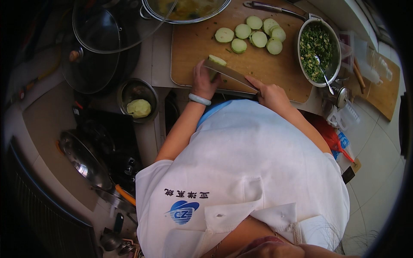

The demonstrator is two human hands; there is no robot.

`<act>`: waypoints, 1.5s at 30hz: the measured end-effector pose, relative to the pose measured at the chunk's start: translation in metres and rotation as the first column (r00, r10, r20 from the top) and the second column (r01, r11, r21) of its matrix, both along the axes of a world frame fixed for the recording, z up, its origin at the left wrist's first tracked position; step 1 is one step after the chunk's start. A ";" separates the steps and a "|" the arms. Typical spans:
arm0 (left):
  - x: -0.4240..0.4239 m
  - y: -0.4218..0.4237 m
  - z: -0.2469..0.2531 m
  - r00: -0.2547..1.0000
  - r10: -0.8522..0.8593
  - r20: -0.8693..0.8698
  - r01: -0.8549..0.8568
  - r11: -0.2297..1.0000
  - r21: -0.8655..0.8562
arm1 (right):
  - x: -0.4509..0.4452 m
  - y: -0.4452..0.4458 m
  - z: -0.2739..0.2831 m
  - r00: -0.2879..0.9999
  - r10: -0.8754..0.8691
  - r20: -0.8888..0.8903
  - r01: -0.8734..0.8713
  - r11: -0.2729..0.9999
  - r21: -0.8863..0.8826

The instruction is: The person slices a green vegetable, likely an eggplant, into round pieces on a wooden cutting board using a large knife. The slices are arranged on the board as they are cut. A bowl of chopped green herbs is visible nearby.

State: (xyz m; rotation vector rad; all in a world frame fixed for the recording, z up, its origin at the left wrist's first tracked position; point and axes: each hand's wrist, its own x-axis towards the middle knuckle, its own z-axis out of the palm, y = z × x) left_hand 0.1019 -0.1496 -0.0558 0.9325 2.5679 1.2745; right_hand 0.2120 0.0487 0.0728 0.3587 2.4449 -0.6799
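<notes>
My right hand [272, 96] grips the handle of a broad kitchen knife [230, 74], likely a cleaver. Its blade lies against a pale green vegetable piece [213, 74], perhaps eggplant or squash. Around the left side of that piece curls my left hand [204, 80], steadying it near the front edge of the wooden cutting board [190, 48]. A cut end [217, 60] of the vegetable shows beyond the blade. Farther back on the board lie several round pale green slices [258, 39], some overlapping. The blade hides part of the vegetable.
A metal bowl of chopped greens [316, 48] with a spoon [323, 74] stands at the board's right. Behind is a pot [187, 22] of yellowish liquid. Leftward are a glass lid [129, 48], a small bowl [155, 96] holding a peeled vegetable [139, 108], and a wok [84, 159].
</notes>
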 end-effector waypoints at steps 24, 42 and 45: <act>-0.007 0.005 0.001 0.997 0.041 0.061 -0.040 0.999 -0.022 | -0.034 -0.009 -0.035 0.997 -0.082 0.009 0.082 0.987 -0.136; -0.001 -0.001 -0.001 0.998 0.066 0.012 -0.066 0.998 -0.002 | 0.001 -0.004 0.006 0.997 -0.069 -0.028 0.067 0.996 -0.065; -0.002 -0.001 -0.003 0.997 0.064 0.031 -0.064 0.998 -0.008 | -0.004 -0.003 0.008 0.992 -0.095 0.083 0.102 0.992 -0.076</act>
